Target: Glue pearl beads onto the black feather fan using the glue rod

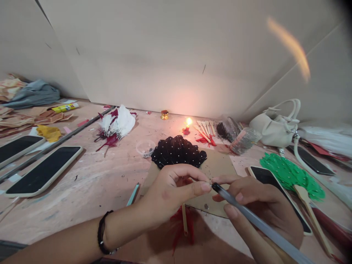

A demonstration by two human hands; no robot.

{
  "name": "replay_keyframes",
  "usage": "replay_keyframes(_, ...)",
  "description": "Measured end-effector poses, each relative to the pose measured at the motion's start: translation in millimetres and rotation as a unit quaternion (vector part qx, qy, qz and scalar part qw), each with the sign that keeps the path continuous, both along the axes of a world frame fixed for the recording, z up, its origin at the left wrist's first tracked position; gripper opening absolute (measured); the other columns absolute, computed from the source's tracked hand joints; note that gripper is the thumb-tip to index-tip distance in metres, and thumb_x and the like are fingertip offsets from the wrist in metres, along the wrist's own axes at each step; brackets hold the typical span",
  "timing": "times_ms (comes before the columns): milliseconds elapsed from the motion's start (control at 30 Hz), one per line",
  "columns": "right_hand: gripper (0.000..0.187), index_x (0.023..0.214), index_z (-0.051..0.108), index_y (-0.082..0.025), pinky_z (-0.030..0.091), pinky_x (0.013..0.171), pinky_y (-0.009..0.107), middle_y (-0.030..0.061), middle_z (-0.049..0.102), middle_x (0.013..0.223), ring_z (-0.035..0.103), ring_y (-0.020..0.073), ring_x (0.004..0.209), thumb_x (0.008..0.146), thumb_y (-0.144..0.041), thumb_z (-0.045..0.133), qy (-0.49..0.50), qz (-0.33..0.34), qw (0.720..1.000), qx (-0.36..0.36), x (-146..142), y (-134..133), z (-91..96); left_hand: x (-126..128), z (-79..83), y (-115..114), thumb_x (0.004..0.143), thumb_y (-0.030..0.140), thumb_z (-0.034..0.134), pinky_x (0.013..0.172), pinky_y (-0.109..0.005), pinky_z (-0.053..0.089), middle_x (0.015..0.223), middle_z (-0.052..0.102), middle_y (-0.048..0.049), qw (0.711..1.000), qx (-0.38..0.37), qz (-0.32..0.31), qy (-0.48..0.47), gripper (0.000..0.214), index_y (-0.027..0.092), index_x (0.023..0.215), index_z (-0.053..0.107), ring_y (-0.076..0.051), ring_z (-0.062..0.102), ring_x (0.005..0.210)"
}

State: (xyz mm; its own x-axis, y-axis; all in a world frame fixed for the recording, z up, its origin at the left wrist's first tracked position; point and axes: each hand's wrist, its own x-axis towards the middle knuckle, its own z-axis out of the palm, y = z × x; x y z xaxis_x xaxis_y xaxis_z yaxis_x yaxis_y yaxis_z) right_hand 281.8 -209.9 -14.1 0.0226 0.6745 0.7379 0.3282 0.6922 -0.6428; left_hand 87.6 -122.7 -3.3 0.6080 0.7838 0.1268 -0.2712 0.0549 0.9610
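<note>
My right hand is closed around a translucent glue stick with a blackened tip. Thumb and forefinger of my left hand pinch right beside that tip; whatever tiny thing they hold is too small to make out. Just beyond my hands, a black feather fan dotted with white beads lies on a cardboard sheet. Its wooden handle points toward me, over a red tassel. A shallow clear dish of small shiny bits sits left of the fan.
A lit red candle burns behind the fan. Wooden handles and a plastic cup are back right. A green fan and phone lie right, tweezers and another phone left. White and maroon feathers lie farther back.
</note>
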Motion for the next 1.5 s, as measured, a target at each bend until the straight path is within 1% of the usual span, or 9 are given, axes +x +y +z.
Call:
replay_keyframes(133, 0.045, 0.109, 0.069, -0.029, 0.068, 0.093, 0.051, 0.0023, 0.076, 0.086, 0.079, 0.0318, 0.107, 0.082, 0.006, 0.074, -0.022, -0.015, 1.000, 0.017, 0, 1, 2.5, 0, 0.4, -1, 0.084, 0.035, 0.093, 0.067, -0.024, 0.038, 0.077, 0.067, 0.0015, 1.000, 0.000, 0.005, 0.008, 0.018, 0.021, 0.081, 0.083, -0.012, 0.052, 0.073)
replay_keyframes(367, 0.028, 0.094, 0.070, -0.026, 0.066, 0.083, 0.041, -0.0006, 0.071, 0.076, 0.077, 0.0239, 0.086, 0.083, -0.001, 0.074, 0.002, -0.063, 0.996, 0.071, -12, 8, 10.3, -1, 2.3, 0, 0.083, 0.034, 0.092, 0.067, -0.023, 0.038, 0.076, 0.067, 0.0019, 1.000, 0.006, 0.010, 0.022, 0.018, 0.020, 0.080, 0.081, -0.012, 0.053, 0.073)
replay_keyframes(533, 0.037, 0.100, 0.070, -0.029, 0.066, 0.086, 0.044, 0.0007, 0.073, 0.084, 0.076, 0.0271, 0.095, 0.081, 0.003, 0.076, -0.034, -0.050, 0.997, 0.048, -7, 8, 3.4, 0, 3.2, 0, 0.083, 0.036, 0.091, 0.068, -0.024, 0.039, 0.076, 0.067, 0.0013, 0.999, 0.009, 0.014, 0.029, 0.021, 0.019, 0.078, 0.079, -0.013, 0.053, 0.073)
replay_keyframes(700, 0.036, 0.100, 0.070, -0.029, 0.065, 0.086, 0.047, 0.0012, 0.073, 0.086, 0.075, 0.0284, 0.095, 0.081, 0.000, 0.077, -0.027, -0.060, 0.997, 0.045, -6, 7, -1.7, -1, 4.9, -1, 0.084, 0.039, 0.089, 0.068, -0.025, 0.040, 0.075, 0.066, 0.0004, 0.999, 0.009, 0.013, 0.038, 0.024, 0.019, 0.079, 0.078, -0.014, 0.054, 0.074)
replay_keyframes(800, 0.037, 0.101, 0.069, -0.028, 0.064, 0.087, 0.044, 0.0007, 0.071, 0.086, 0.074, 0.0267, 0.096, 0.081, 0.002, 0.076, -0.031, -0.053, 0.997, 0.048, -6, 7, -1.7, -1, 6.0, -1, 0.085, 0.039, 0.087, 0.068, -0.025, 0.040, 0.075, 0.065, 0.0004, 0.999, 0.012, 0.013, 0.042, 0.023, 0.019, 0.079, 0.077, -0.014, 0.054, 0.074)
replay_keyframes(933, 0.035, 0.101, 0.069, -0.029, 0.063, 0.087, 0.046, 0.0014, 0.071, 0.086, 0.074, 0.0278, 0.098, 0.083, 0.001, 0.074, -0.040, -0.063, 0.996, 0.039, -6, 6, -0.5, 0, 5.9, 0, 0.084, 0.037, 0.087, 0.070, -0.025, 0.043, 0.078, 0.067, -0.0001, 0.999, 0.015, 0.026, 0.041, 0.021, 0.019, 0.078, 0.078, -0.015, 0.056, 0.075)
replay_keyframes(1133, 0.030, 0.094, 0.068, -0.028, 0.064, 0.082, 0.045, -0.0008, 0.070, 0.076, 0.074, 0.0248, 0.084, 0.081, -0.002, 0.073, -0.036, -0.074, 0.995, 0.063, -10, 7, 5.9, -2, 3.5, 3, 0.086, 0.034, 0.086, 0.073, -0.027, 0.045, 0.083, 0.073, -0.0015, 0.996, 0.045, 0.040, 0.059, 0.016, 0.020, 0.081, 0.081, -0.017, 0.060, 0.080)
replay_keyframes(1267, 0.032, 0.097, 0.069, -0.028, 0.065, 0.085, 0.044, 0.0001, 0.072, 0.081, 0.075, 0.0256, 0.090, 0.082, -0.001, 0.075, -0.046, -0.077, 0.994, 0.064, -8, 8, 5.6, -3, 4.7, 3, 0.087, 0.035, 0.084, 0.072, -0.028, 0.042, 0.081, 0.074, -0.0015, 0.993, 0.072, 0.042, 0.081, 0.016, 0.021, 0.079, 0.082, -0.017, 0.058, 0.079)
replay_keyframes(1500, 0.033, 0.100, 0.070, -0.029, 0.063, 0.089, 0.049, 0.0016, 0.071, 0.083, 0.073, 0.0285, 0.093, 0.082, -0.002, 0.075, -0.056, -0.081, 0.994, 0.047, -4, 6, 0.8, -3, 4.6, 3, 0.087, 0.035, 0.085, 0.071, -0.028, 0.042, 0.081, 0.073, -0.0014, 0.994, 0.065, 0.043, 0.077, 0.017, 0.021, 0.080, 0.082, -0.017, 0.059, 0.079)
